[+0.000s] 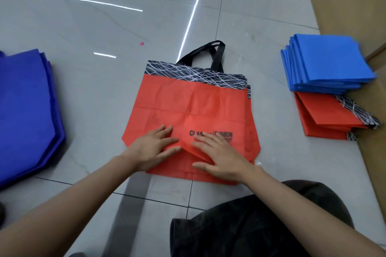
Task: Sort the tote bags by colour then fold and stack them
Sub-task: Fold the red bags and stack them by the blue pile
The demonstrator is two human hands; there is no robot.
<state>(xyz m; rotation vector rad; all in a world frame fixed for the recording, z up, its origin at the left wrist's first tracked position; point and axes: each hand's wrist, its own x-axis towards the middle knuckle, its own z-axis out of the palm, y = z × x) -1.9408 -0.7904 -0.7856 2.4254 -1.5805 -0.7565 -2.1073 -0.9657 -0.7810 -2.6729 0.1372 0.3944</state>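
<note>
I'm pressing my left hand (pixel 154 148) and right hand (pixel 222 157) flat, close together, on an unfolded red tote bag (pixel 188 106). The folded blue stack (pixel 328 62) and red stack (pixel 325 120) are sitting right, and a violet-blue pile (pixel 25 110) is waiting left.

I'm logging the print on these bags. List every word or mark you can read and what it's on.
"CLAS" then "SHION": black print on the red tote bag; the right hand covers the letters between.
Smaller line beneath it: blurred and partly covered, unreadable.
No text shows on the folded red bags, the light blue stack or the dark blue pile.
</note>
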